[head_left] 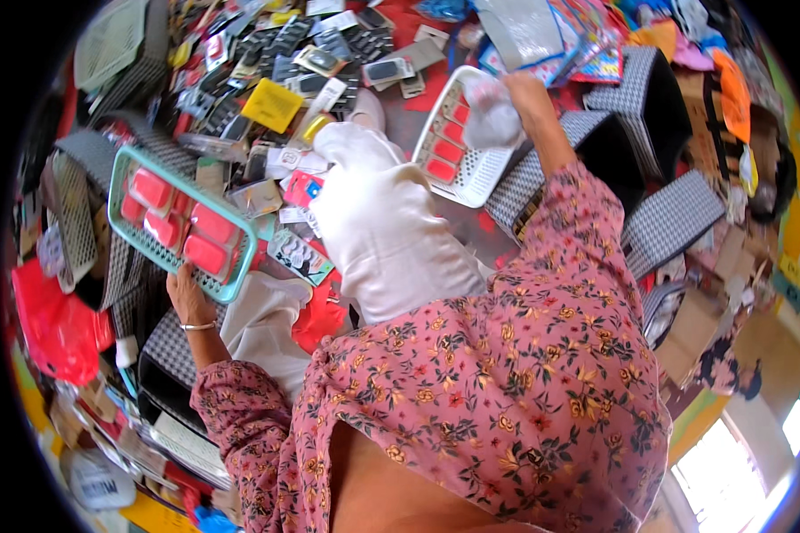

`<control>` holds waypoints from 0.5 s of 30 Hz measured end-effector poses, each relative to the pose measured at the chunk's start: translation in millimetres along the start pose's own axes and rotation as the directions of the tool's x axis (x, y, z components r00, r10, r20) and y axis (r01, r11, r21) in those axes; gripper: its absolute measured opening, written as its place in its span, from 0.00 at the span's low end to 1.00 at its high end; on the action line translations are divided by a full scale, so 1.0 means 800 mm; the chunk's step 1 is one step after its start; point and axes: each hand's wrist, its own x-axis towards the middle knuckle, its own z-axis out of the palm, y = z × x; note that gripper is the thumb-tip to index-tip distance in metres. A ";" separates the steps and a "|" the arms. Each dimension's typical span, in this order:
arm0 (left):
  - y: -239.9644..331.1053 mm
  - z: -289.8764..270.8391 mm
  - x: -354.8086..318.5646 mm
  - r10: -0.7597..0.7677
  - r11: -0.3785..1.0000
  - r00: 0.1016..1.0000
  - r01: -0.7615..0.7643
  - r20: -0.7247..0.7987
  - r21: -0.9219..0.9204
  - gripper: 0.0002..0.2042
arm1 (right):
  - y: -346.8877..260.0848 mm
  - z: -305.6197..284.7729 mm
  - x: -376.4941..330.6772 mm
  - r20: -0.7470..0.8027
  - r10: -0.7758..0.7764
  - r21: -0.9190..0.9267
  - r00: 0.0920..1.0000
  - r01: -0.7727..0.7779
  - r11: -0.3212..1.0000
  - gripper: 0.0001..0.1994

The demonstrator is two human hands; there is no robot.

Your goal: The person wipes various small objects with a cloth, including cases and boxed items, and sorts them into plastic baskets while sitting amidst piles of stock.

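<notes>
I'm looking at a person in a pink flowered top, with a green basket (116,188) out on their left side. The left hand (190,298) is closed around the near rim of that green basket, a pale bangle on its wrist. Red packs (208,254) lie inside the basket, some of them on top of others. Well to the right of the green basket sits a white basket (491,182), and it too has red packs (443,169) along its left side. The right hand (526,96) is over there, its fingers grasping a crumpled clear plastic bag (492,120) above the white basket; the fingertips are partly hidden and blurred. Just right of the green basket lies a card (300,256) with dark curved pieces on it. Farther out, beyond the green basket and to its right, a heap of small packaged goods (316,62) spreads over the red floor covering, with a yellow box (273,105) among it. A shiny red bag (58,320) rests near the green basket, on its left and closer to the person.
</notes>
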 end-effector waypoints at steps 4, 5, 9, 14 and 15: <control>-0.021 -0.008 0.030 -0.089 0.996 0.996 0.088 -0.032 -0.032 0.04 | 0.101 0.039 -0.168 0.494 0.547 0.438 0.676 -0.737 0.515 0.11; -0.022 -0.005 0.033 -0.099 0.995 0.994 0.097 -0.049 -0.032 0.02 | 0.114 0.070 -0.203 0.636 0.553 0.444 0.539 -0.841 0.309 0.11; -0.024 -0.015 0.032 -0.119 0.988 0.992 0.114 -0.046 -0.100 0.04 | 0.103 0.154 -0.229 0.874 0.233 0.453 0.426 -0.888 -0.077 0.14; 0.000 -0.027 0.014 -0.057 0.985 0.985 0.028 -0.161 -0.173 0.04 | 0.094 0.203 -0.235 0.833 0.225 0.527 0.506 -0.849 -0.043 0.15; -0.010 -0.044 0.020 -0.027 0.981 0.982 -0.010 -0.186 -0.195 0.05 | 0.094 0.207 -0.236 0.814 0.248 0.544 0.525 -0.839 -0.007 0.15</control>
